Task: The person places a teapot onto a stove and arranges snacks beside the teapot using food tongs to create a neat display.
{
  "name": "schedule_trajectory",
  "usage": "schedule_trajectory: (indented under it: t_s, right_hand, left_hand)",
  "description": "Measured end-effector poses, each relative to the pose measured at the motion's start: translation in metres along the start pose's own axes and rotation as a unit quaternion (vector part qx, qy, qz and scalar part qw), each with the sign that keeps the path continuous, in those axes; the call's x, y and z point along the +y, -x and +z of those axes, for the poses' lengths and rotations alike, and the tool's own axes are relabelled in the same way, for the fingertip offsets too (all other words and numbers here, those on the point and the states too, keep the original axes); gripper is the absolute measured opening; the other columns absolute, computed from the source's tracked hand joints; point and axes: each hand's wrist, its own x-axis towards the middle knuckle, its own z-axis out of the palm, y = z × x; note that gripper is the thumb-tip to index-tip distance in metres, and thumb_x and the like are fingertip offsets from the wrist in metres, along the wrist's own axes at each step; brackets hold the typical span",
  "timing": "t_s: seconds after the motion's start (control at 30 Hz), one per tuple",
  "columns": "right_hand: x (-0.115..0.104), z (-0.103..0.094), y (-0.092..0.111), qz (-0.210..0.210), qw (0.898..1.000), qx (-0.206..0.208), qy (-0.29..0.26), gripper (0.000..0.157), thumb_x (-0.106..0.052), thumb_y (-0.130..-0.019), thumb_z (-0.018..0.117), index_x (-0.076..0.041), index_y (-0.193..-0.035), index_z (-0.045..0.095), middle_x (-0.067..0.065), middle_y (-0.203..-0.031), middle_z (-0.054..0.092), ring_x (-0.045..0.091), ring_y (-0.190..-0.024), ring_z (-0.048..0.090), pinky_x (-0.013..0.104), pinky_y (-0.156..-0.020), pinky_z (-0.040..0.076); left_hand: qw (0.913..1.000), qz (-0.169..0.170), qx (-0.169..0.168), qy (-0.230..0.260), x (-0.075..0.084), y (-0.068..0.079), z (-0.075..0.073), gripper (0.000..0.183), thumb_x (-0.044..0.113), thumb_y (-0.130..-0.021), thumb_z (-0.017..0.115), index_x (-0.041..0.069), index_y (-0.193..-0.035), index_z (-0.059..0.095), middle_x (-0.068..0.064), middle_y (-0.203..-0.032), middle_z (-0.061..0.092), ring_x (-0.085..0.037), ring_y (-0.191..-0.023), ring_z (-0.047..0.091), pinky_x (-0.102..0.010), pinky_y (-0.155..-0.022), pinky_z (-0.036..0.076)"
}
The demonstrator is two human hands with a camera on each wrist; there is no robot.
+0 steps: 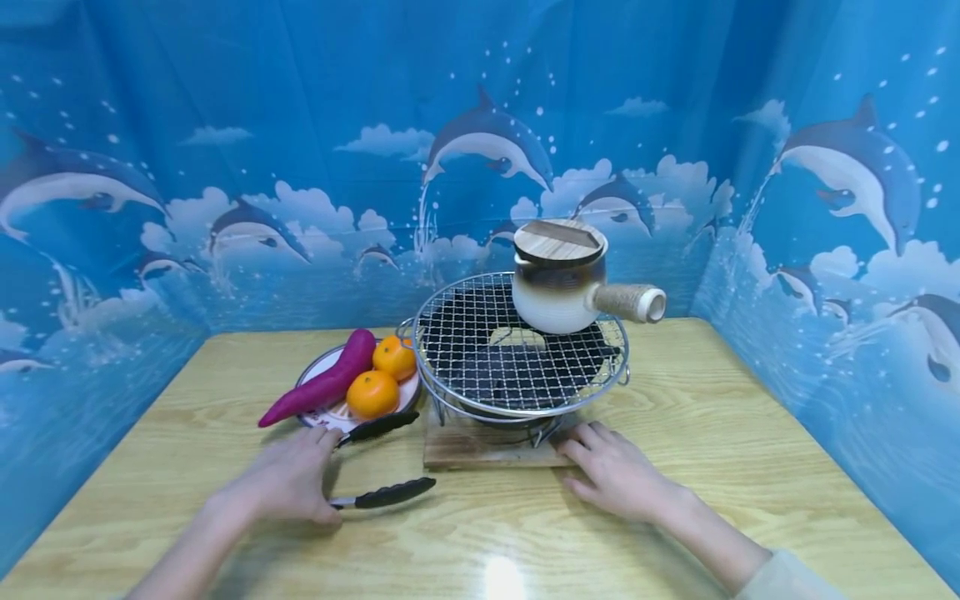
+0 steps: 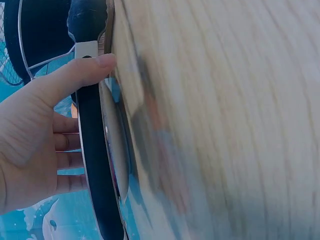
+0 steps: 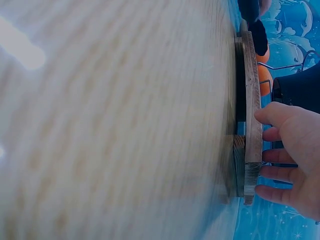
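Note:
My left hand [image 1: 292, 475] holds a pair of tongs [image 1: 393, 493] with black tips, the two arms spread apart and pointing right. In the left wrist view the thumb lies across one arm of the tongs [image 2: 97, 135], with the other fingers behind it. My right hand [image 1: 615, 471] rests at the front right corner of a wooden board [image 1: 480, 450], its fingers loosely extended; the right wrist view shows the fingertips at the board's edge [image 3: 254, 100]. On the board stands a round stove topped by a wire grill [image 1: 495, 367].
A white pot [image 1: 555, 304] with a wooden lid and wrapped side handle sits on the grill's right rear. Left of the grill, a plate [image 1: 408, 393] holds a purple sweet potato [image 1: 330, 382] and two oranges [image 1: 372, 395]. A dolphin-print curtain [image 1: 337, 125] surrounds the wooden table [image 1: 750, 450].

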Motion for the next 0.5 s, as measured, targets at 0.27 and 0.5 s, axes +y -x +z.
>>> schedule_trajectory:
  t_s: [0.27,0.5]
  right_hand:
    - [0.0,-0.001,0.0,0.003,1.0,-0.004,-0.001,0.034,-0.03,-0.078,0.069,-0.008,-0.103,0.063,0.003,-0.099,0.056,0.019,-0.091,0.052,0.037,-0.078,0.048]
    - [-0.001,-0.002,-0.001,0.004,1.0,-0.006,-0.003,0.034,-0.03,-0.079,0.069,-0.008,-0.104,0.063,0.004,-0.099,0.056,0.02,-0.091,0.052,0.037,-0.078,0.048]
  left_hand:
    - [0.9998,-0.012,0.017,0.0,-0.005,-0.002,-0.01,0.112,0.065,-0.046,0.079,-0.008,-0.125,0.047,-0.026,-0.123,0.05,-0.044,-0.112,0.048,-0.057,-0.089,0.04]
    - [0.9993,-0.033,0.015,0.01,-0.007,-0.004,-0.016,0.112,0.068,-0.048,0.077,-0.006,-0.126,0.047,-0.021,-0.117,0.054,-0.036,-0.103,0.053,-0.053,-0.084,0.045]
